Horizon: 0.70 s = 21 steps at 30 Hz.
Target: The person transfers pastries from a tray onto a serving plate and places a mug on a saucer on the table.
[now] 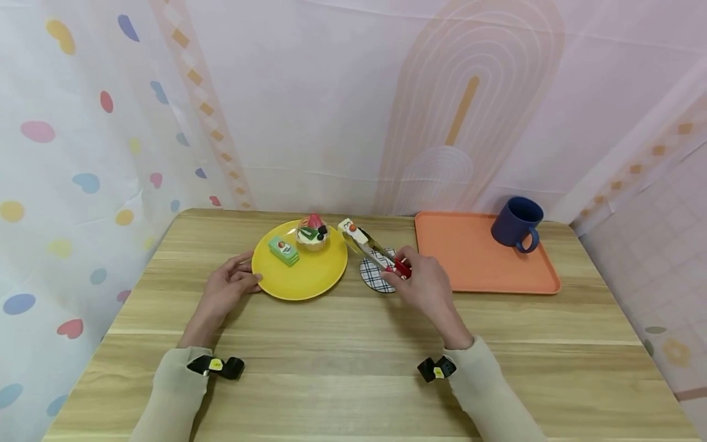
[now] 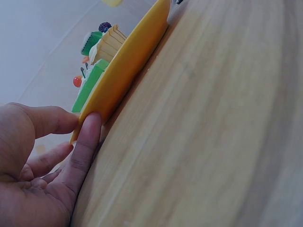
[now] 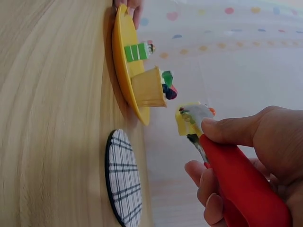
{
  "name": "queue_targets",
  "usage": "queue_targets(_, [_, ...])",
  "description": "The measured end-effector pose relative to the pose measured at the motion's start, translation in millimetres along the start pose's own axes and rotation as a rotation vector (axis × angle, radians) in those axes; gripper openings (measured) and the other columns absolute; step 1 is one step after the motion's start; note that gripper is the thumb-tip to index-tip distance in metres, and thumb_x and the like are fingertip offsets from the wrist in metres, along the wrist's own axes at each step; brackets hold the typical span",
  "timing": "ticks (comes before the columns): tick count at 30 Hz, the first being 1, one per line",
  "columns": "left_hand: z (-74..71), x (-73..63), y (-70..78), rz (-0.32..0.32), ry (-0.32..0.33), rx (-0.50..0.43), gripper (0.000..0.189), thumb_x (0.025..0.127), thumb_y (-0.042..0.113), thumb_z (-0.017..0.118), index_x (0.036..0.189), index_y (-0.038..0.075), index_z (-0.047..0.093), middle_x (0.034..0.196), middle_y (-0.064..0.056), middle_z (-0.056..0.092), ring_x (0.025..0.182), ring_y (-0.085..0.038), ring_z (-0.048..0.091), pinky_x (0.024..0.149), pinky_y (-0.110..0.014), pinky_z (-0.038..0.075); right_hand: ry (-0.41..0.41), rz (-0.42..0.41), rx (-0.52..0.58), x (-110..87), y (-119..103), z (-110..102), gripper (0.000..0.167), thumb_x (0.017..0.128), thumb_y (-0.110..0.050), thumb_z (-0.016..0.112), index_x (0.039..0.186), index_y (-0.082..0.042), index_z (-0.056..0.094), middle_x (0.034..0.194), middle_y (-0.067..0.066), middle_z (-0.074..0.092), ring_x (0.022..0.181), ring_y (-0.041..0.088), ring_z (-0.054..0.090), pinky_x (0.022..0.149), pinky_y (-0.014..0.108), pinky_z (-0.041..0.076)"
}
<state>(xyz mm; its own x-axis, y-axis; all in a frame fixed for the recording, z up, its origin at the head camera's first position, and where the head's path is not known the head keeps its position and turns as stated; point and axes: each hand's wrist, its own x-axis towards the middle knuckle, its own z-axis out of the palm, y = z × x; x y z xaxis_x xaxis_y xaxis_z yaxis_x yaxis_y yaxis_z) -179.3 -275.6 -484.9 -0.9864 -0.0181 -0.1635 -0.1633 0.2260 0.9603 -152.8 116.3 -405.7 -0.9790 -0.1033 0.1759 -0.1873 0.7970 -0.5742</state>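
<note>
My left hand (image 1: 231, 282) pinches the left rim of a yellow plate (image 1: 301, 285), thumb and fingers on either side of the edge in the left wrist view. On the plate sit a green slice of toy cake (image 1: 283, 250) and a toy fruit tart (image 1: 312, 234) topped with a strawberry and dark berries. My right hand (image 1: 422, 279) grips the red handles of metal tongs (image 3: 246, 189). Between the tong tips is a pale yellow slice of toy cake (image 1: 352, 231) with an orange topping, held in the air near the plate's right rim.
A round checked coaster (image 3: 124, 177) lies on the wooden table (image 1: 309, 368), beneath the tongs and right of the plate. Farther right, an orange tray (image 1: 458, 255) carries a dark blue mug (image 1: 513, 222) at its back right. A patterned cloth (image 1: 309, 123) hangs behind the table.
</note>
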Motion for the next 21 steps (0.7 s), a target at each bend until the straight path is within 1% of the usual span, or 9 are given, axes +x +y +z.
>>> queue_targets(4, [-0.7,-0.1,-0.1,0.001,0.0,0.005,0.068,0.1,0.008,0.065,0.16,0.009,0.034,0.123,-0.007,0.059,0.088,0.002,0.069,0.083,-0.022,0.064,-0.014,-0.009,-0.001,-0.7,-5.9,2.7,0.033,0.088,-0.035,0.082,0.105,-0.011,0.068,0.066,0.0,0.054,0.055,0.015,0.042,0.045,0.023,0.027])
queue_targets(7, [-0.4,-0.5,0.2,0.003,-0.007,0.007,0.068,0.1,0.009,0.065,0.16,0.009,0.034,0.125,-0.009,0.059,0.088,0.001,0.07,0.083,-0.022,0.064,-0.016,-0.022,-0.006,-0.8,-9.4,5.0,0.032,0.087,-0.035,0.082,0.103,-0.011,0.068,0.067,-0.001,0.055,0.056,0.014,0.043,0.045,0.022,0.027])
queue_targets(18, [-0.4,-1.8,2.2,0.008,-0.015,0.017,0.068,0.1,0.009,0.065,0.16,0.008,0.033,0.123,-0.007,0.059,0.088,0.002,0.069,0.083,-0.022,0.064,-0.067,-0.041,-0.01,-3.4,-24.8,12.0,0.033,0.087,-0.038,0.083,0.102,-0.014,0.067,0.069,-0.003,0.057,0.059,0.012,0.046,0.046,0.021,0.031])
queue_targets(21, [-0.6,-1.7,1.3,0.011,-0.017,0.021,0.068,0.1,0.01,0.065,0.16,0.008,0.033,0.123,-0.007,0.059,0.088,0.002,0.069,0.083,-0.021,0.064,-0.084,-0.046,0.002,-3.5,-27.0,16.2,0.03,0.087,-0.036,0.082,0.102,-0.014,0.067,0.069,-0.003,0.056,0.061,0.012,0.047,0.047,0.021,0.032])
